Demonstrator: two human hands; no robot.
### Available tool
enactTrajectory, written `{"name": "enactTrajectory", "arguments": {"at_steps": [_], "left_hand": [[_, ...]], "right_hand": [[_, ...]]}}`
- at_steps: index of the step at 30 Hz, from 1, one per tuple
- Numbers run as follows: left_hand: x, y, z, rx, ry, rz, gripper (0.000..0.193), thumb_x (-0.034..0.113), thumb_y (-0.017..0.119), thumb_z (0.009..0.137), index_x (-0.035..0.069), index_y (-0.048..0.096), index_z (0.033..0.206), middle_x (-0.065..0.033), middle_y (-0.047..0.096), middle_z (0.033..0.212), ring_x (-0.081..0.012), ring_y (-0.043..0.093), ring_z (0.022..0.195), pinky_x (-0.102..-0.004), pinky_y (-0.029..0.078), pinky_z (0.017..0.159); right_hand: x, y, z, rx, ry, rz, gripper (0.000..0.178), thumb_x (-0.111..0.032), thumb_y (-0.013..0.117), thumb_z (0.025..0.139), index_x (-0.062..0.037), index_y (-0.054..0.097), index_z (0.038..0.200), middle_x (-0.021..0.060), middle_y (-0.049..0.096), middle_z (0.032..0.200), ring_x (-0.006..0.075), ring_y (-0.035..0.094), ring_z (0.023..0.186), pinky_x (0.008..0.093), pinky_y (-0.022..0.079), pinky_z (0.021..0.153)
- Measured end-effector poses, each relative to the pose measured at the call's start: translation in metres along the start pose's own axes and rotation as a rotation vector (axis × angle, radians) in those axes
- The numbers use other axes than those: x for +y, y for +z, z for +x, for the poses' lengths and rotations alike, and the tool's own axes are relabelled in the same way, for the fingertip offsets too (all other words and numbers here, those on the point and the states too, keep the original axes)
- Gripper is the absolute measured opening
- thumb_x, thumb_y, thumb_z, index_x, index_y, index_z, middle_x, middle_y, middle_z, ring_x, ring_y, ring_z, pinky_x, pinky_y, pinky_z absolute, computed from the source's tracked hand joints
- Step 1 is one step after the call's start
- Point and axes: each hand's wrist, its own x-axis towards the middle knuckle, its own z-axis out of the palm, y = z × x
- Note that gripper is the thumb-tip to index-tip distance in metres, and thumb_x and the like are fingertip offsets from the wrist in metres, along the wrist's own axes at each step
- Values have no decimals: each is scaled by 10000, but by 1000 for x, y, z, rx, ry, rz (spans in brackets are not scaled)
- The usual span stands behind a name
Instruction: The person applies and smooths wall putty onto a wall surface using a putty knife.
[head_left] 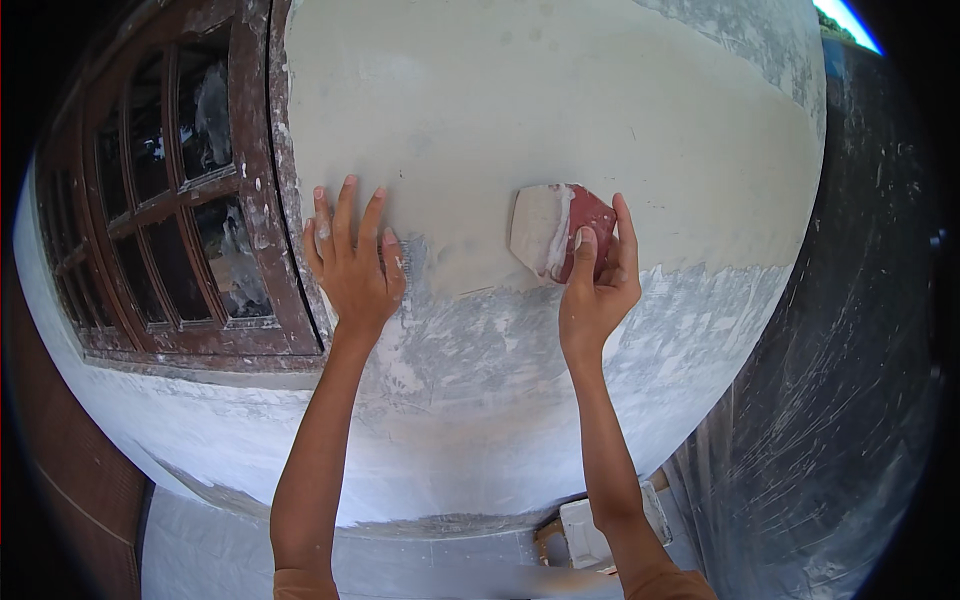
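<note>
A red putty scraper is gripped in my right hand, with the thumb on its near face and the fingers partly hidden behind it. Cream putty coats the scraper's left half, and it sits in front of the wall; whether it touches I cannot tell. My left hand rests with fingers spread against or very close to the wall, just right of the window frame, and shows nothing in its grasp. Smooth cream putty covers the upper wall, ending in a ragged edge above a grey, streaky patch.
A brown wooden window with putty-smeared panes stands at the left. Dark, splattered plastic sheeting hangs along the right. Low down near my right forearm, a white tray-like object sits by a piece of wood, above a grey floor.
</note>
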Motion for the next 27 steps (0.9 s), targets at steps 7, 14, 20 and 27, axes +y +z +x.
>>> {"name": "enactTrajectory", "arguments": {"at_steps": [7,14,20,27], "left_hand": [[-5,1,4,70,-27,9,423,196,456,946,113,490,1359,-112,425,1471,-350,284,1420,-486,166,1121],[-5,0,2,33,6,26,424,195,462,947,108,483,1361,-115,431,1465,-351,281,1420,-482,175,1114],[-7,-2,1,55,-11,36,410,204,456,951,113,492,1349,-117,432,1463,-356,290,1415,-485,184,1109],[-2,3,2,44,4,0,405,207,448,957,114,492,1348,-116,435,1462,-360,299,1410,-484,183,1110]], "right_hand": [[21,-3,-26,-251,-147,-204,376,-32,553,951,1,542,1325,161,690,1067,136,656,940,268,521,809],[15,-26,-30,-157,29,-36,406,-31,559,953,1,507,1354,140,680,1057,146,648,944,262,509,821],[35,-33,-39,-77,-5,-119,376,-48,575,947,10,541,1318,182,668,1119,172,645,991,291,507,864],[23,-20,-55,-272,56,-98,385,-19,592,922,-17,569,1306,145,693,1072,126,647,968,256,495,842]]}}
